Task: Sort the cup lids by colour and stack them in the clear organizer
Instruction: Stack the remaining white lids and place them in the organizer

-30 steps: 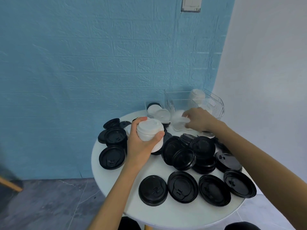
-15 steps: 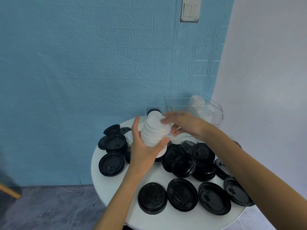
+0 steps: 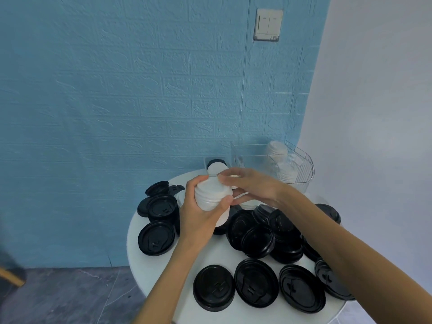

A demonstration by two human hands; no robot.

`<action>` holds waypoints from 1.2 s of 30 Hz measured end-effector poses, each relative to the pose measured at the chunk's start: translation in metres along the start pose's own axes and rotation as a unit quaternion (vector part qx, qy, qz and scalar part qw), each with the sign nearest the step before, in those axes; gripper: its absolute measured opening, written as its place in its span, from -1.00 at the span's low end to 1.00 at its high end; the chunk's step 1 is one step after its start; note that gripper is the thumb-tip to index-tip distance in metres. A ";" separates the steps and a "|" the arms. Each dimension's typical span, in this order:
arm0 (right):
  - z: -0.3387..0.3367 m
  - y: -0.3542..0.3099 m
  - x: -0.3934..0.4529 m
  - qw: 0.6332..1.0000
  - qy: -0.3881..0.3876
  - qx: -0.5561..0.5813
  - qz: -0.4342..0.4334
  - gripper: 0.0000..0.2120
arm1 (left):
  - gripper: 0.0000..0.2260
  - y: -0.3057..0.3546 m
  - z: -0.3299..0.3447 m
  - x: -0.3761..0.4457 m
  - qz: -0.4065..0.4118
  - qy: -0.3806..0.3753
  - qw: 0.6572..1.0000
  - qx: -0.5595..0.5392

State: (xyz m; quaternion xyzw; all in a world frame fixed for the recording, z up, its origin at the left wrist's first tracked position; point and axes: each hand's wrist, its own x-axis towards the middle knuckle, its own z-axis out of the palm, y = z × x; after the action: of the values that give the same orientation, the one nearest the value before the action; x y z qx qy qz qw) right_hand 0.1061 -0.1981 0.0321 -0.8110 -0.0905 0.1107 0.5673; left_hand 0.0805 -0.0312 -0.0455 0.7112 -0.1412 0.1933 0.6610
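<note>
I am holding a stack of white plastic cup lids (image 3: 211,197) in my left hand (image 3: 198,216), fingers and thumb curled round its sides, so that the lids are staying nested and upright while I am adding to them. My right hand (image 3: 252,189) is reaching across to the top of that stack, its fingertips (image 3: 222,180) touching the uppermost lid; the fingers are lying fairly straight, and I cannot tell whether they are pinching a lid or only pressing one down to seat it. I judge I am building the white pile in the air because it is quicker to carry it over in one go.

Taking the stack as my landmark: it is hovering above the far part of the round white desk (image 3: 177,272), raised off the surface. Behind it and to its right the clear plastic organizer (image 3: 247,153) is standing at the far edge, with more white lids (image 3: 277,150) already piled inside at its right end, against a ribbed clear wall. Just behind the stack a small clear box (image 3: 208,160) is holding a white lid and something black. To the left of the stack, to its right and nearer to me, loose round black plastic lids (image 3: 257,284) are lying scattered, some overlapping in a heap, some flat and apart in a row. They are untouched, so I judge the black sorting is yet to come.
</note>
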 end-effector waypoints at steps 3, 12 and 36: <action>-0.015 0.014 0.021 0.972 0.112 -0.205 -0.004 -0.62 | -0.45 0.001 -0.001 0.002 -0.005 0.016 1.000 -0.016; -0.024 0.044 0.059 0.872 0.051 -0.473 0.110 -0.46 | -0.36 0.003 -0.001 0.001 0.004 0.009 0.999 -0.034; -0.024 -0.039 0.016 0.980 0.033 -0.198 0.001 -0.58 | -0.43 0.007 -0.007 -0.001 -0.009 -0.001 0.999 -0.032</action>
State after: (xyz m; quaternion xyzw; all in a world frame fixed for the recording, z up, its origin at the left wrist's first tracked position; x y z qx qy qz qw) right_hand 0.1277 -0.2020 0.0750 -0.9105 -0.0913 0.0643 0.3983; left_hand 0.0758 -0.0251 -0.0398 0.6913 -0.1418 0.1817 0.6848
